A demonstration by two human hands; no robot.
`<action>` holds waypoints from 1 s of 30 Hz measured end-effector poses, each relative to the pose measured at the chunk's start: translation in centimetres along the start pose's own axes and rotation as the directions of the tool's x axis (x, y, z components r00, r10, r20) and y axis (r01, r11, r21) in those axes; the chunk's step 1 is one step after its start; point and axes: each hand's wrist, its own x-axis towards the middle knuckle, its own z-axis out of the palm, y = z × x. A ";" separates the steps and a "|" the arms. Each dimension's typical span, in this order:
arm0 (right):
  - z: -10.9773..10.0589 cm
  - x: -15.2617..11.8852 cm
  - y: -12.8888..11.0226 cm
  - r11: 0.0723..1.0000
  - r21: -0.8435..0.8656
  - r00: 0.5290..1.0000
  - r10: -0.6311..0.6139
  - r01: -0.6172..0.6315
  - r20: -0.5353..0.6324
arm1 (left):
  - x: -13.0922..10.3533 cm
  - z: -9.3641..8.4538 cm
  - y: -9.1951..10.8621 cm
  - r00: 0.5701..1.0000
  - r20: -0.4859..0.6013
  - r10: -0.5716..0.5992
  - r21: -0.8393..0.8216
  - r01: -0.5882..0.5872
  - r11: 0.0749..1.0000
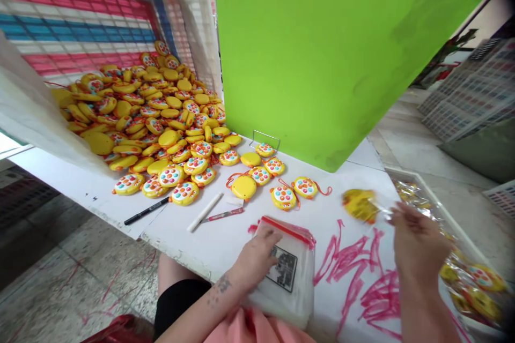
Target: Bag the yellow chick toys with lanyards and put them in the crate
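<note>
My left hand (259,252) rests on a stack of clear zip bags (300,300) with red zip strips and a black printed label. Its fingers lie apart over the top bag. On the right, my right hand (420,236) is closed on the end of a clear plastic bag (384,211). In that bag is a yellow toy (359,205), somewhat blurred, hanging over the table to the left of the hand. Loose chick-shaped toys with coloured dots (284,197) lie on the table ahead of my hands, some with orange cords.
A lined crate (193,27) tipped on its side spills a heap of yellow toys (161,107). A green panel (322,53) stands behind. A black marker (145,211), a white pen (205,212) and a red pen (223,215) lie left. A bin (426,182) of bagged toys is right.
</note>
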 end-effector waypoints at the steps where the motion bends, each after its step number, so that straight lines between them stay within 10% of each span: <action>1: -0.2 0.7 -0.1 0.997 -0.037 0.989 -0.075 0.071 -0.127 | 0.1 0.0 0.4 0.999 0.046 -0.006 0.083 0.002 0.997; 3: 0.7 0.9 -0.5 0.979 -0.079 0.971 -0.199 0.190 -0.133 | 0.2 0.3 1.2 0.992 0.110 -0.064 0.216 0.039 0.976; 5: 3.2 -0.4 -1.0 0.952 -0.063 0.952 -0.292 0.299 0.095 | 0.3 0.6 1.8 0.987 0.122 -0.109 0.319 0.065 0.946; 10: 12.1 -6.0 -2.2 0.784 0.106 0.591 -0.543 0.612 0.596 | 0.0 1.1 2.1 0.999 0.041 -0.036 0.497 0.010 0.868; 13: 15.6 -8.6 -2.6 0.742 0.081 0.492 -0.517 0.665 0.700 | 0.2 1.0 1.7 0.998 0.034 0.048 0.545 -0.058 0.837; 24: 12.3 -9.4 -2.4 0.803 0.083 0.476 -0.429 0.590 0.768 | 2.9 1.8 1.1 0.993 -0.031 0.111 0.601 -0.070 0.796; 30: 9.6 -6.8 1.1 0.953 0.009 0.660 -0.218 0.304 0.719 | 2.1 3.0 0.2 0.953 -0.115 0.280 0.600 -0.158 0.784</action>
